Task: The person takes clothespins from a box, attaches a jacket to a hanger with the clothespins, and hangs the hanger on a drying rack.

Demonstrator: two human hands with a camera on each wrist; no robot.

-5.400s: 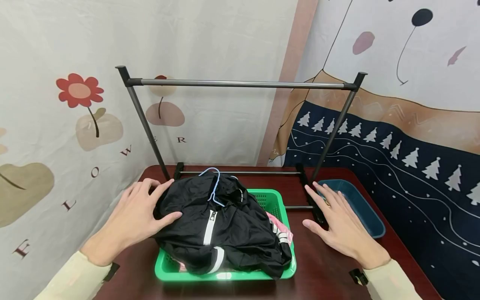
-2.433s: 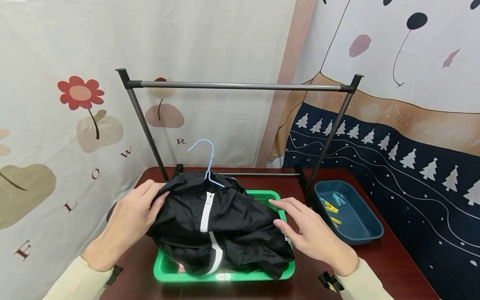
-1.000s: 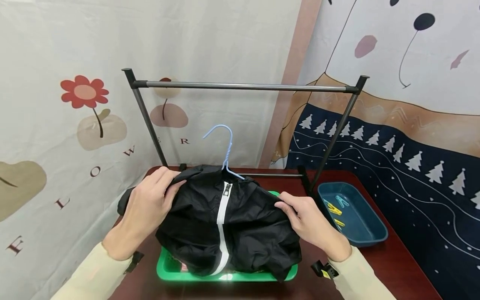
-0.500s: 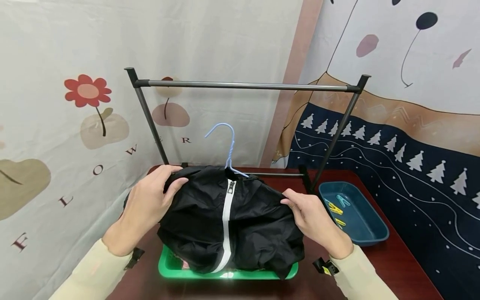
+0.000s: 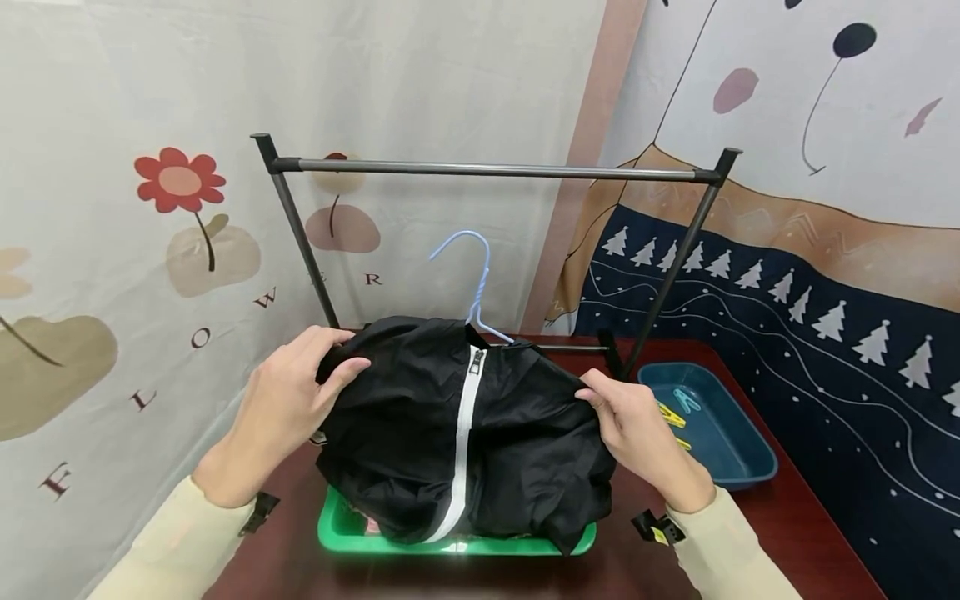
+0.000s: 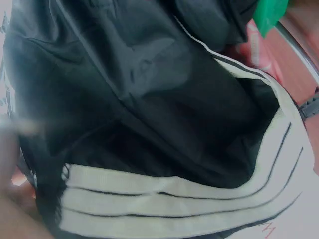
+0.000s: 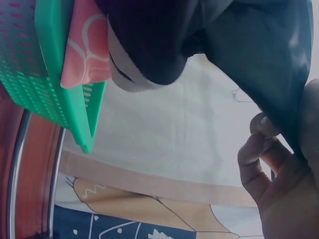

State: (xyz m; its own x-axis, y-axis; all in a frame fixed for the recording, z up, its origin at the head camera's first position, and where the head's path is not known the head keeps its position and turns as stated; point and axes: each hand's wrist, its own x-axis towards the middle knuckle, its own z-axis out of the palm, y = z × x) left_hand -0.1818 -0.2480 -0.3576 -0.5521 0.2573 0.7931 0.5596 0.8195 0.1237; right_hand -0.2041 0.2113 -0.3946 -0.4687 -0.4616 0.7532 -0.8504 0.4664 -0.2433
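Note:
A black zip jacket (image 5: 405, 417) with a white zipper strip hangs spread between my hands, its lower part over a green basket (image 5: 360, 543). From its collar rises the hook of a blue wire hanger (image 5: 482, 279). My left hand (image 5: 281, 396) holds the shoulder at the left, thumb in front and fingers behind. At the opposite shoulder my right hand (image 5: 645, 429) pinches the cloth between thumb and fingers. The left wrist view shows a white striped band (image 6: 164, 206) on the jacket. Pink cloth (image 7: 89, 47) in the basket is mostly covered.
Behind the jacket stands a rack with a metal top bar (image 5: 487, 170). To the right on the dark red table (image 5: 795, 517) sits a blue tray (image 5: 723, 429) with yellow clothespins (image 5: 672, 416) and a light blue clothespin (image 5: 686, 400). Printed cloth walls (image 5: 450, 75) close the back.
Both hands have come to the jacket's shoulders and raised its upper part. The hanger hook, first lying flat on the jacket, now stands upright and has shifted up and right.

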